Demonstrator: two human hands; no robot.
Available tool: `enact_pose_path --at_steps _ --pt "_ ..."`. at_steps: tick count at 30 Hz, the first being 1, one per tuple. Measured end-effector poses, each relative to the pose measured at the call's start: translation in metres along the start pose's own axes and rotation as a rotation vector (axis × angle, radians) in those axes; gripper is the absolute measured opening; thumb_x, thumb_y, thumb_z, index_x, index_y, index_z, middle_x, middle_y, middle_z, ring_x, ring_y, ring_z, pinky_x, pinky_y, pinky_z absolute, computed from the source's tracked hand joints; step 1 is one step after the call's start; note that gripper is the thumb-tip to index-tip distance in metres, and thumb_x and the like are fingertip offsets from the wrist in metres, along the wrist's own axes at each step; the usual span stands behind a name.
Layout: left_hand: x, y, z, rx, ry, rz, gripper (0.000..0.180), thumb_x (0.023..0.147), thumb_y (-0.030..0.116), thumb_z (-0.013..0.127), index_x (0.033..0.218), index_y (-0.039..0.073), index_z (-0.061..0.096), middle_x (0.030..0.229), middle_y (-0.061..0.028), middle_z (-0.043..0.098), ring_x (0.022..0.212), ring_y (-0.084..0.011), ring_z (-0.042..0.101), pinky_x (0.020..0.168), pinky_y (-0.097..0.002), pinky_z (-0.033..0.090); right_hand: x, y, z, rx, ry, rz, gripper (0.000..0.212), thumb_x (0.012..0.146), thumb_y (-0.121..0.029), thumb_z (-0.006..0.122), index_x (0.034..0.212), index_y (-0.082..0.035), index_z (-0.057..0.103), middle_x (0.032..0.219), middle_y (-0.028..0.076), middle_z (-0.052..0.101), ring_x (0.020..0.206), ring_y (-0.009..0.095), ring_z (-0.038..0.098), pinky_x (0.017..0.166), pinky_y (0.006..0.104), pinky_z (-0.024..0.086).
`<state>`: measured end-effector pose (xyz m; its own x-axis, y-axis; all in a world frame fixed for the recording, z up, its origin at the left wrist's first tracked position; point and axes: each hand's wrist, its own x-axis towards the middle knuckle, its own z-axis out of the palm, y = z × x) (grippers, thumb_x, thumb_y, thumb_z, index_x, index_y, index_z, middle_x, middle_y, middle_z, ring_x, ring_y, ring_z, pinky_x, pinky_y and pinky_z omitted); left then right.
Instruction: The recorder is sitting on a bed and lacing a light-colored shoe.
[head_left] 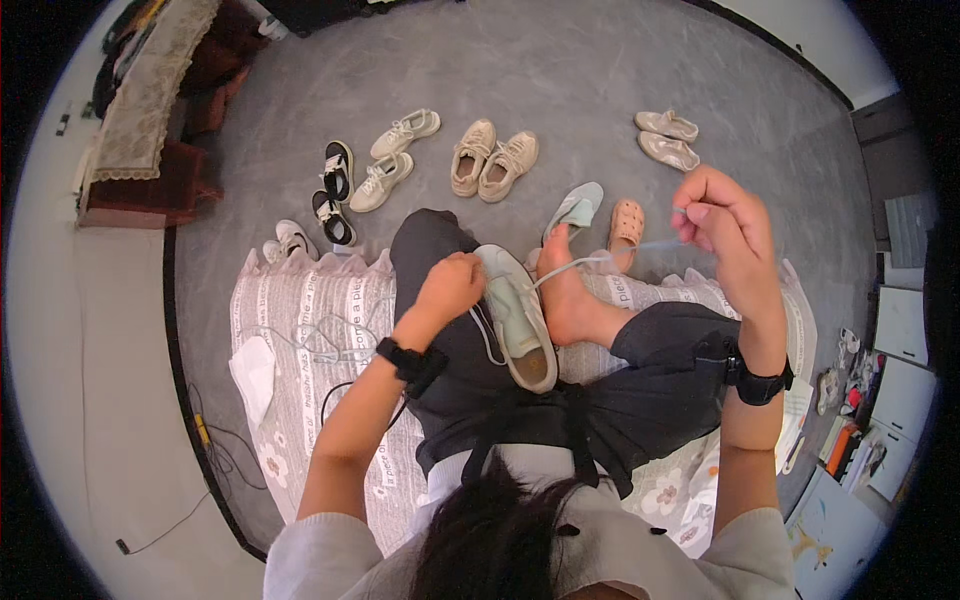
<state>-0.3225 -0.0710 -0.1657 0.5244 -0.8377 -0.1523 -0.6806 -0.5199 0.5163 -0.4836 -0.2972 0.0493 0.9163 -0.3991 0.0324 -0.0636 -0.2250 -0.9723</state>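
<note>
A pale grey-white sneaker (532, 352) lies across my lap, its insole and light green tongue showing. My left hand (452, 287) is closed at the sneaker's left side near the toe, fingertips against the upper. Off to the right and raised, my right hand (728, 222) pinches a pale shoelace (572, 268) between thumb and fingers. That lace runs taut from the sneaker's eyelets across to the right hand. Another stretch of lace hangs in a loop along the shoe's left side. Both wrists wear black bands.
Under my legs is a patterned bedspread (275, 400) with a loose pale cord (340, 338) and a white cloth (254, 380). On the grey floor ahead stand beige sneakers (510, 165), white sneakers (383, 180), black sneakers (335, 217), shiny flats (668, 150), a clog (627, 225) and a slipper (580, 205).
</note>
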Motion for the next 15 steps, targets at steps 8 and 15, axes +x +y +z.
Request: enact_pose_path --at_steps 8,15 --pt "-0.047 0.051 -0.17 -0.462 0.361 0.03 0.025 0.078 0.001 0.044 0.101 0.002 0.056 0.087 -0.0092 0.061 0.07 -0.0122 0.058 0.062 -0.0225 0.044 -0.003 -0.039 -0.012 0.016 0.198 -0.209 0.01 0.079 -0.007 0.044 0.081 -0.002 0.052 0.07 -0.001 0.05 0.059 0.003 0.042 0.052 0.0166 0.034" --pt "-0.167 0.132 -0.254 -0.775 0.644 0.272 0.024 0.077 -0.003 0.043 0.101 -0.003 0.048 0.08 -0.0113 0.056 0.056 -0.0127 0.05 0.051 -0.0204 0.042 -0.02 -0.012 0.016 -0.152 0.017 -0.208 0.008 0.076 -0.011 0.049 0.08 -0.004 0.051 0.068 -0.002 0.049 0.061 0.004 0.043 0.053 0.019 0.036"
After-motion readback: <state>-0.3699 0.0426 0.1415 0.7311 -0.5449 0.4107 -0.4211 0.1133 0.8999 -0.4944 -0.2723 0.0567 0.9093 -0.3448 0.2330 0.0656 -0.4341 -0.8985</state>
